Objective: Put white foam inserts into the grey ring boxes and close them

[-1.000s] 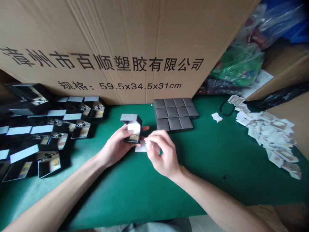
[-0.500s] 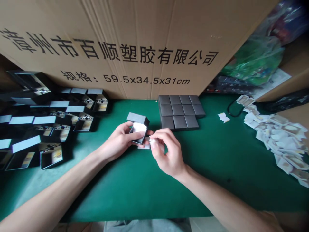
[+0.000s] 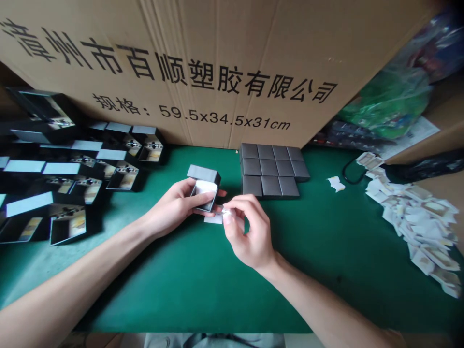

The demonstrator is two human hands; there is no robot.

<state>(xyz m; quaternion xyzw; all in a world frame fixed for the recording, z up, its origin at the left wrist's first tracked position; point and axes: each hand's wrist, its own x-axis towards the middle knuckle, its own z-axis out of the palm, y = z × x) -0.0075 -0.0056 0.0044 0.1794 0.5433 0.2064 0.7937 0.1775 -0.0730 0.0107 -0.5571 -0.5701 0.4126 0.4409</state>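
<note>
My left hand is closed around a small dark hinged box whose lid stands raised, with a white lining inside. The left thumb lies across the front of the box. Close to its right, my right hand pinches a small white piece between thumb and fingertips; its exact kind is blurred. A flat white slip shows just below the box, partly covered by the fingers.
Several open dark boxes crowd the left. Closed dark boxes sit in rows at centre back. White folded inserts are heaped at right, near a black loop and a loose white piece. A large carton stands behind.
The camera view has tilted slightly. Both hands keep their grips, and the right fingers remain pinched on the white piece beside the box.
</note>
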